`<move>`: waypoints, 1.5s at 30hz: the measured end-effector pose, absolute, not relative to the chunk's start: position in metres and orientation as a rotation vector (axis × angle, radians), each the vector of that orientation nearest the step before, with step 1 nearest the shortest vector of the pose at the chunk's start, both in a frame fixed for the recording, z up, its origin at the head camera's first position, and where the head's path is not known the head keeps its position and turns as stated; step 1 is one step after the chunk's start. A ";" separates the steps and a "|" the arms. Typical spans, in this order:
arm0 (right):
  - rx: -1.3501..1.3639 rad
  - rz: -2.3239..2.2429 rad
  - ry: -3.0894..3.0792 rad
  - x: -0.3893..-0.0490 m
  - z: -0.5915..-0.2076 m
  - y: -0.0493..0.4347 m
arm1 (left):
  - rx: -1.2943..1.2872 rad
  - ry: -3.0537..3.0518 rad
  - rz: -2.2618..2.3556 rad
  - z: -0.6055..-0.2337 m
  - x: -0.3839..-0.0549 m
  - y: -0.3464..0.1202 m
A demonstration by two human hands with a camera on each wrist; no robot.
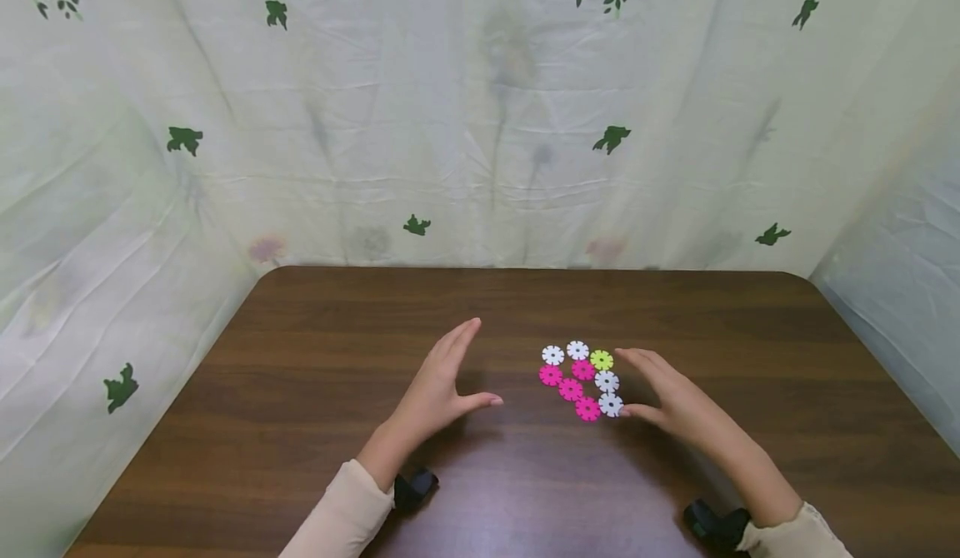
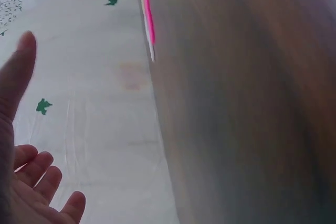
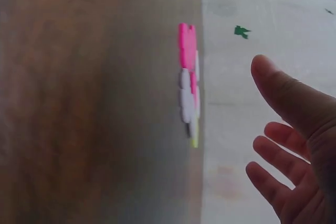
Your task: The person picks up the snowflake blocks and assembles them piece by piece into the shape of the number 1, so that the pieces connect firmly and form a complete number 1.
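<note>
A linked group of flat, notched plastic discs lies on the brown table (image 1: 315,375), right of its middle. Its pink discs (image 1: 571,389) run along the left and lower side, white discs (image 1: 607,381) sit at the top and right, and one yellow-green disc (image 1: 602,360) is at the upper right. My right hand (image 1: 675,400) is just right of the group, thumb and fingers spread, the thumb tip by the lowest white disc. Left of the discs, with a gap between, my left hand (image 1: 435,383) has its fingers straight and thumb apart. Both hands hold nothing.
A pale curtain (image 1: 450,125) with leaf and bird prints hangs behind the table and along both sides. Each wrist wears a dark camera, the left camera (image 1: 416,489) and the right camera (image 1: 715,525) both low over the table.
</note>
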State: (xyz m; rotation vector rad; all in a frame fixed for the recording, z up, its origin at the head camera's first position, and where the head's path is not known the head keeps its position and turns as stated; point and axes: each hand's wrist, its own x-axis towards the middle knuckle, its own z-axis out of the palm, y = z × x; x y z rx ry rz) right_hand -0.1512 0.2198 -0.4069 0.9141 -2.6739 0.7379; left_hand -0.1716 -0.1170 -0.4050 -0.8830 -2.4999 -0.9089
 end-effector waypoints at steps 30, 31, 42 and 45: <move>0.878 0.989 -2.684 -0.155 -0.443 0.221 | -0.910 -2.630 -1.140 -0.440 -0.178 -0.073; 0.869 0.991 -2.698 -0.155 -0.443 0.221 | -0.914 -2.631 -1.138 -0.441 -0.178 -0.072; 0.838 1.001 -2.722 -0.156 -0.445 0.220 | -0.923 -2.680 -1.086 -0.449 -0.182 -0.054; 0.817 1.008 -2.737 -0.156 -0.446 0.219 | -0.888 -2.705 -1.070 -0.449 -0.185 -0.050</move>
